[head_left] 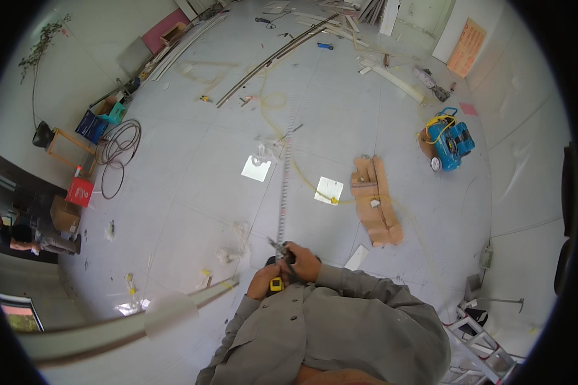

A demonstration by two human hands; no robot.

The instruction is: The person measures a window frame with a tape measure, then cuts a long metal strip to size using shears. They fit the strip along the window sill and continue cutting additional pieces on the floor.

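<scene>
In front of my chest, my left hand (261, 282) is closed around a yellow and black tape measure (275, 284). A long pale blade (284, 186) with regular marks runs from near my hands straight away over the grey floor. My right hand (304, 262) sits close beside the left, its fingers curled round a dark tool (282, 251) with a metallic end. The tool's exact kind is too small to tell. My hands partly cover both things.
A brown cardboard piece (376, 205) and white squares (255, 169) lie ahead, with a yellow hose (305, 182) across the floor. A blue air compressor (451, 140) stands right, above a ladder (485, 346). A long white board (109, 330) is near left. Another person (38, 239) is at far left.
</scene>
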